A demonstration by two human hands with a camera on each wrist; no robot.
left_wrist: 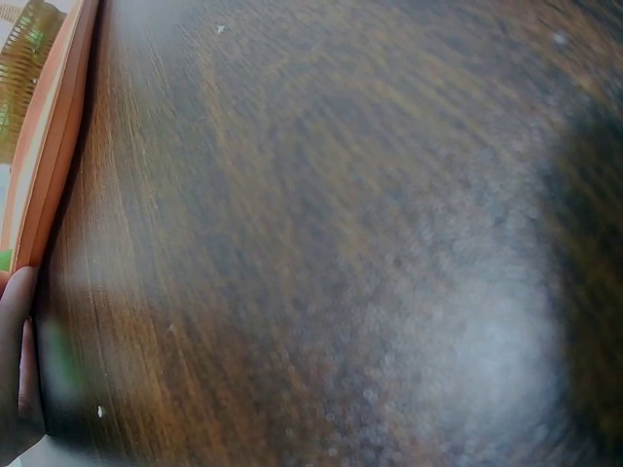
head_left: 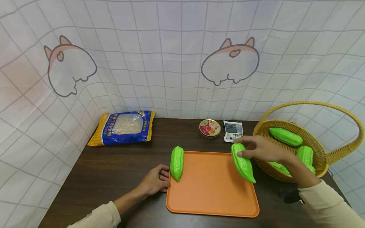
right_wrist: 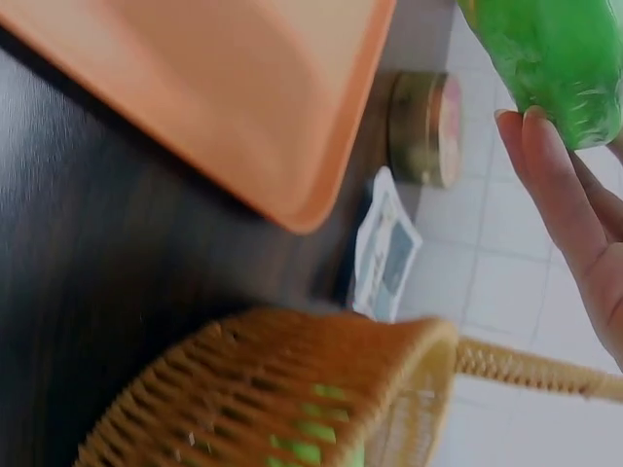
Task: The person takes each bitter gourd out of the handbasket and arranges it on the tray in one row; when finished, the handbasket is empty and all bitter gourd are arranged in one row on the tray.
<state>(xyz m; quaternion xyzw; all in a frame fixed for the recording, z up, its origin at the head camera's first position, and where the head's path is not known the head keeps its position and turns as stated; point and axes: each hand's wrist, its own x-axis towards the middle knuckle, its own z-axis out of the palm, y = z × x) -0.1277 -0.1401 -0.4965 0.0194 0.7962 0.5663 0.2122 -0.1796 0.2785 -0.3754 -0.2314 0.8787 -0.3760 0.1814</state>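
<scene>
Head view: left hand (head_left: 155, 180) touches the tray (head_left: 211, 190), grip unclear to me, while right hand (head_left: 262, 148) pinches a gourd (head_left: 243, 164) above.

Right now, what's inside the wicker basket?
Several green vegetables show inside the wicker basket. The right forearm covers part of the inside, and anything beneath those is hidden, so the full count is uncertain.

Far left lies a blue-and-yellow plastic bag (head_left: 125, 128); rightward, a round pink-topped tin (head_left: 209, 128), then a flat white packet (head_left: 233, 130).
</scene>
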